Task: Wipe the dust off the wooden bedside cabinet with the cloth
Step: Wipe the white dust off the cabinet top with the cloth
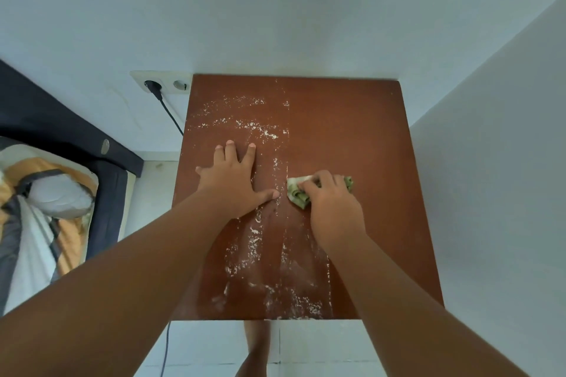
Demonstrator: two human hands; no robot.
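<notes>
Green, crumpled cloth (pixel 295 193) sits bunched under the right hand (pixel 332 208), whose fingers curl over it and press it down onto the reddish-brown surface (pixel 352 125) of the wooden bedside cabinet (pixel 382 254). The left hand (pixel 235 184) lies just left of the cloth, flat on the wood with its fingers straight and spread. It holds nothing and probably serves as a brace. Between that hand's thumb and the cloth runs a thin streak of white dust (pixel 277 162), its long axis going from the wall side to the front edge, so the cloth's left end almost touches it. More dust spreads left of the cloth and beyond it, in a scattered patch (pixel 245 119) past the left fingertips. Another patch lies left of the cloth and nearer the front edge, partly under the forearms. To the right of the cloth the wood looks bare. The remaining work therefore lies leftward from the cloth, the right hand is the one placed to do it, and the left hand probably sits in the path of such a stroke. Well left of the cloth, a wall socket (pixel 165 84) holds a black plug.
</notes>
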